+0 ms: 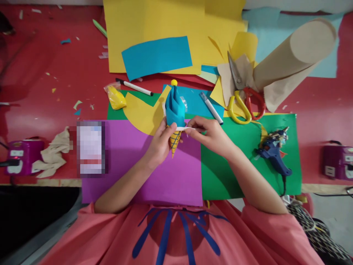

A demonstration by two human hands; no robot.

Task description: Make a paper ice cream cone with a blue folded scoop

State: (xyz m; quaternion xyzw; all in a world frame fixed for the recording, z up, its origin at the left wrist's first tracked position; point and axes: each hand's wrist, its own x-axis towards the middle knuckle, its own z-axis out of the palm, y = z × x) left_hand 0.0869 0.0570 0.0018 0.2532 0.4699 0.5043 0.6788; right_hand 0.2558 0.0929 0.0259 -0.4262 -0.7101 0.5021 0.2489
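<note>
A paper ice cream cone (175, 106) stands upright before me, with a blue swirled top, a yellow ball at its tip and a yellow base drawn with a dark grid. My left hand (161, 141) is closed round the base, its thumb near the blue part's lower edge. A narrow white strip (182, 129) crosses the cone where blue meets yellow. Between thumb and fingers, my right hand (205, 129) pinches the strip's right end. Part of the cone's base is hidden by my left fingers.
Purple (171, 176) and green sheets (223, 162) lie under my arms. On the right are a glue gun (275, 154), scissors (241, 95) and a brown paper roll (292, 55). Markers (135, 87) and a yellow clay packet (116, 96) lie beyond; a blurred phone (91, 147) is left.
</note>
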